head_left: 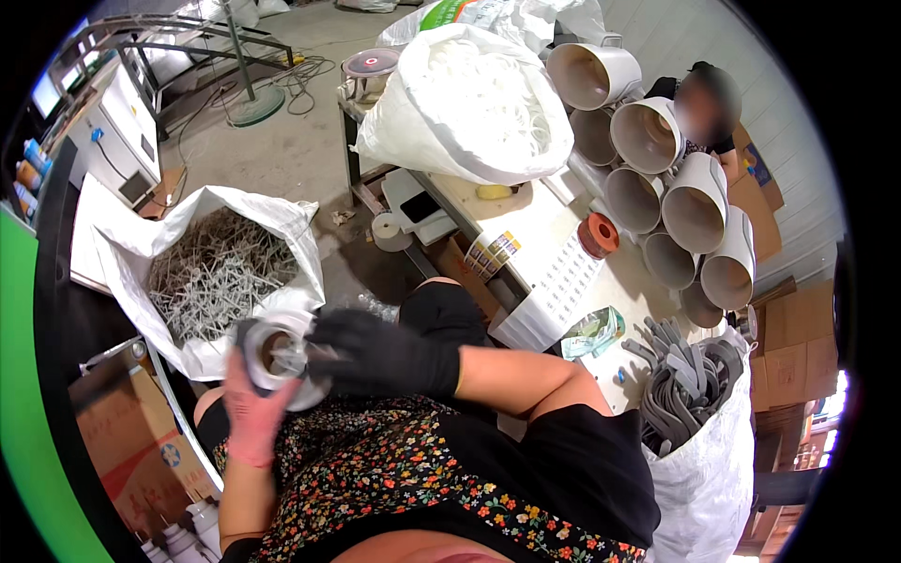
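Observation:
My left hand (255, 408), in a pink glove with a dark finger area, grips a round white hollow part (298, 324) from its left side. Something clear or shiny shows in the middle of the part, too blurred to name. Against the part's right side is my right hand (385, 357), in a black glove. Motion smears its fingers, so their hold on the part cannot be made out. Just beyond both hands stands an open white sack (305, 235) full of thin grey metal pieces that look like screws or pins (221, 291).
On the table (554, 211) to the right stand a sack of white rings (483, 103), stacked white cylinders (643, 136), a red-brown roll (598, 235) and a label sheet (568, 281). A sack of grey strips (685, 385) is at right. A person (709, 113) sits behind the cylinders.

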`<state>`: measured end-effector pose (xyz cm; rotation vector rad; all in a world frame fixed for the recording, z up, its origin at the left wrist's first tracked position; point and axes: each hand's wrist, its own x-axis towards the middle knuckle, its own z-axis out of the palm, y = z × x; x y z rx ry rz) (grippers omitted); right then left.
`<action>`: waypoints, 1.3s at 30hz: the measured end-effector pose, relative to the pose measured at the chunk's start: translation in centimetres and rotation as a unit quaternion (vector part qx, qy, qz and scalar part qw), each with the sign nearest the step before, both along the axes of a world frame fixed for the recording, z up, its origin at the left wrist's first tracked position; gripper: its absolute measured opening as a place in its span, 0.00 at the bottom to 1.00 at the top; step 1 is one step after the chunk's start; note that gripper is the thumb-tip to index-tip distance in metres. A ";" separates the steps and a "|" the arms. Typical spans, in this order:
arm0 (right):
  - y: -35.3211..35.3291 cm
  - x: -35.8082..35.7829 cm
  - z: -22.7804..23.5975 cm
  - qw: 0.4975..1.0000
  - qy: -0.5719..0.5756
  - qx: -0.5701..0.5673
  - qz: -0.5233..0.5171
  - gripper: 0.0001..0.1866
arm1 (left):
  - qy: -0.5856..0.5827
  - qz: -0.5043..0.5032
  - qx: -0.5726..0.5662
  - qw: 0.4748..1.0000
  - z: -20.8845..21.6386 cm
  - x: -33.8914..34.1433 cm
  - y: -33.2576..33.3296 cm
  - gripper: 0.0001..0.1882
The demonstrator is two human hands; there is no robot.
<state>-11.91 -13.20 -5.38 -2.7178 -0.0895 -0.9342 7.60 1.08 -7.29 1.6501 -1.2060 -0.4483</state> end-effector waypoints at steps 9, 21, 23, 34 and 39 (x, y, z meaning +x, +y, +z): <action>-29.5 -7.5 4.5 0.911 -0.045 0.002 -0.410 0.07 | -0.310 0.074 -0.117 0.940 10.1 6.9 -1.7 0.15; -29.4 -5.5 5.3 0.911 -0.097 -0.110 -0.385 0.10 | -0.177 -0.012 -0.092 0.980 6.7 4.0 -0.9 0.27; -22.5 -4.6 4.4 0.941 -0.104 0.018 -0.322 0.09 | -0.226 -0.056 0.012 0.972 6.1 2.4 -1.6 0.39; -1.2 -2.2 0.2 0.952 0.120 0.279 0.044 0.15 | -0.050 -0.294 0.041 0.954 -0.1 -3.2 -6.5 0.50; 0.9 -3.0 0.2 0.938 0.247 0.245 -0.012 0.13 | -0.091 -0.330 0.006 0.939 0.2 -4.6 -5.7 0.46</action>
